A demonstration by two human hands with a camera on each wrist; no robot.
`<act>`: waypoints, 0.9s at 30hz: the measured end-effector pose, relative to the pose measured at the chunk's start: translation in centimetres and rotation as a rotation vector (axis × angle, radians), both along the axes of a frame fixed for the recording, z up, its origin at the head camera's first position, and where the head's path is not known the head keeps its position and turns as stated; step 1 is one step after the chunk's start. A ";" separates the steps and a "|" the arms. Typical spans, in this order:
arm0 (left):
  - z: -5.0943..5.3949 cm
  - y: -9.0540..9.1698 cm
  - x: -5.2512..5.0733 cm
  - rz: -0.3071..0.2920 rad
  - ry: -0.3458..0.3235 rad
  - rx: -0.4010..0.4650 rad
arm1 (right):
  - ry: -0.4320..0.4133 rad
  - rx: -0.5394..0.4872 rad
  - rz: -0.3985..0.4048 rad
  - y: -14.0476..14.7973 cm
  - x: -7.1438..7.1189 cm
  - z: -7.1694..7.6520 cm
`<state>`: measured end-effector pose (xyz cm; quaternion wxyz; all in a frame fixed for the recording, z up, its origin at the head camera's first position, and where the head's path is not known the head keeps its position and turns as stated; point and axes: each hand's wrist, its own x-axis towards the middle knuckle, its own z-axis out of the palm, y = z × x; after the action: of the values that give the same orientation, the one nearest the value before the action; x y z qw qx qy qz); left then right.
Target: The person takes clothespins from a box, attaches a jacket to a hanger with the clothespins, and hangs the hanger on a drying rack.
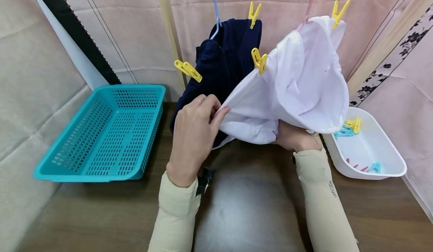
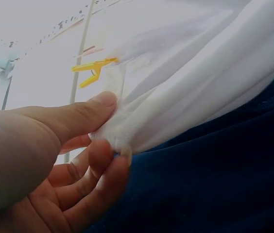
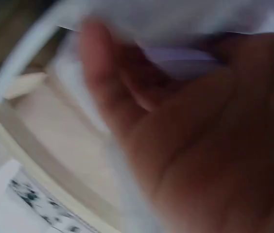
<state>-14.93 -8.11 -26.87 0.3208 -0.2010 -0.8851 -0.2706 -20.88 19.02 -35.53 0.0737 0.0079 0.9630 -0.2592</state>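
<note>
A white garment (image 1: 304, 75) hangs from a pink hanger (image 1: 311, 0), with yellow clothespins (image 1: 259, 61) on its upper edge. My left hand (image 1: 196, 132) pinches the garment's left edge between thumb and fingers; in the left wrist view the white cloth (image 2: 176, 87) stretches away from the fingertips. My right hand (image 1: 294, 136) is beneath the garment, its fingers covered by cloth in the head view. The right wrist view is blurred, showing the hand (image 3: 200, 136) against white fabric; its grip is unclear. Behind hangs a navy garment (image 1: 216, 64) on a blue hanger (image 1: 214, 4).
A turquoise perforated basket (image 1: 149, 154) stands on the left of the brown table (image 1: 250, 207). On the right, a white tub (image 1: 382, 143) holds yellow, blue and pink clothespins. More yellow clothespins (image 1: 188, 71) grip the navy garment. Wooden posts (image 1: 389, 38) and pink cloth stand behind.
</note>
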 end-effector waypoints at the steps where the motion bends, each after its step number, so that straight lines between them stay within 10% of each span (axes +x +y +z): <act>1: 0.0 0.0 0.0 -0.004 -0.004 0.003 | 0.001 0.012 -0.011 -0.4 0.5 0.5; 8: 0.0 0.1 -0.1 -0.009 0.001 0.035 | -0.012 0.202 0.203 -5.4 3.1 2.2; 13: -0.2 0.3 -0.2 -0.009 0.010 0.066 | 0.001 0.224 0.480 -9.8 2.8 -0.6; 20: -0.2 0.3 -0.3 0.004 0.031 0.076 | 0.119 0.300 0.495 -11.2 1.0 -5.2; 27: 0.0 0.1 -0.4 0.020 0.032 0.086 | 0.070 0.258 0.471 -9.4 0.2 -4.3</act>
<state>-15.33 -8.00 -26.90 0.3461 -0.1824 -0.8693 -0.3019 -20.68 9.62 -39.80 0.0972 -0.2159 0.9653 -0.1101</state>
